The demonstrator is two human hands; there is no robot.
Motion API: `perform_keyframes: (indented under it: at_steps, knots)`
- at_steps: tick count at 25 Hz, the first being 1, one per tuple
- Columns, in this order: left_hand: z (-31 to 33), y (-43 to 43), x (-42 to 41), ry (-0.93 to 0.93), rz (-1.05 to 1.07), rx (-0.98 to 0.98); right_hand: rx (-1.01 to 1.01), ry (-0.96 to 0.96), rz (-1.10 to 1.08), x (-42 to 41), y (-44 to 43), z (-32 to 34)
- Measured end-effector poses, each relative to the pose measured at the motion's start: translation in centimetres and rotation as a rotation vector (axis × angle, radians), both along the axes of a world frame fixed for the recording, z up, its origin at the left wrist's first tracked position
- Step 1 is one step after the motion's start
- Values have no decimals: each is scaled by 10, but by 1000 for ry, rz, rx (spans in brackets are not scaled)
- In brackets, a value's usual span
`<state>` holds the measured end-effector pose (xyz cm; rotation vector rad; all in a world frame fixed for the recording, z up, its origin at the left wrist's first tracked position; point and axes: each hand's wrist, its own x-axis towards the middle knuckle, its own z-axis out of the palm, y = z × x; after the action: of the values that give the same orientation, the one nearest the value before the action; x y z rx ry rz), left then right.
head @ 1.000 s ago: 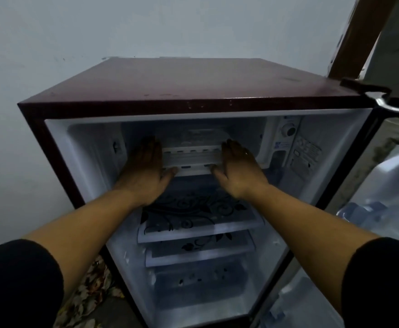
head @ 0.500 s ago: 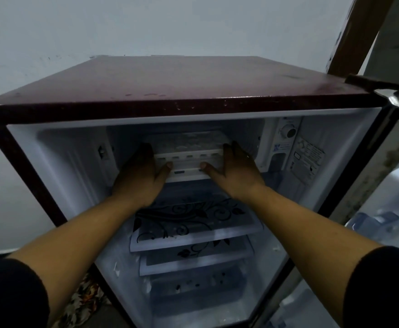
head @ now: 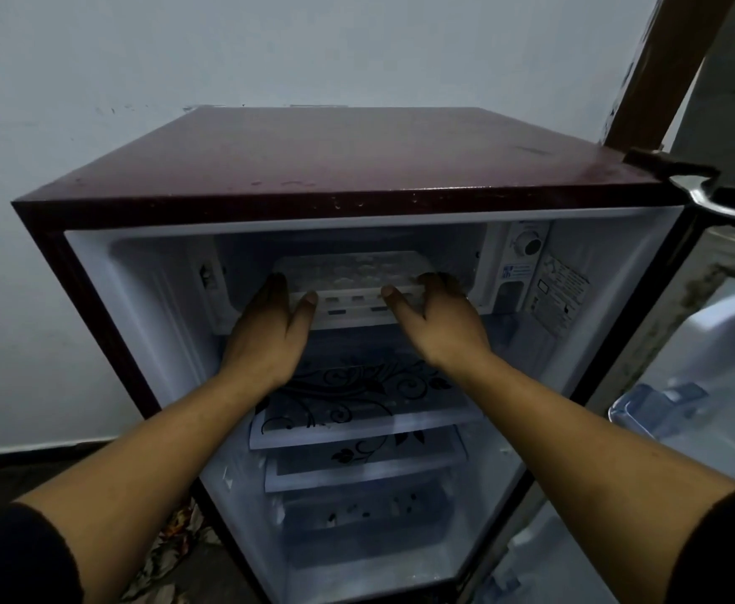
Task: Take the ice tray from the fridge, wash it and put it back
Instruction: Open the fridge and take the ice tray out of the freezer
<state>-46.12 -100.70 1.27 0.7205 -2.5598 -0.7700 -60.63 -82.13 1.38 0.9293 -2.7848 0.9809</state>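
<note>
Pale wall (head: 269, 50), floral floor cloth (head: 169, 555)

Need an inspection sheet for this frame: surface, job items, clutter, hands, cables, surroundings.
Surface: fridge open; dark red top with droplets near the front edge.
Job's things: ice tray in the top compartment, white, partly hidden by the hands.
Clutter: patterned cloth on the floor by the fridge's base.
Grippers: left hand at the tray's left end, right hand at its right end, thumbs on its front edge; fingers wrapped around the ends.
Cables: nothing seen.
Surroundings: floral shelves below; dial upper right inside; door swung open right; pale wall behind.
</note>
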Motion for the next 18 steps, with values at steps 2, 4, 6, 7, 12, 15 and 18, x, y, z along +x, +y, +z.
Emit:
perform_keyframes:
  at_steps: [2,4,6,7,12,15,18]
  knots:
    - [-1,1,3,53,7,48,-35,-25,-12,5,3,2]
    - [0,6,8,148,17,127,-121,-31,-20,10,8,2]
    - [3,12,12,268,51,262,-300,-98,-51,15,13,4]
    - [6,15,14,323,91,356,-398,-175,-83,15,14,5]
    - [20,20,14,602,357,887,-760,-583,-273,7,23,14]
    - [29,30,20,657,435,1039,-893,-816,-314,8,31,17]
    - [32,38,26,656,456,1138,-920,-971,-335,12,38,17]
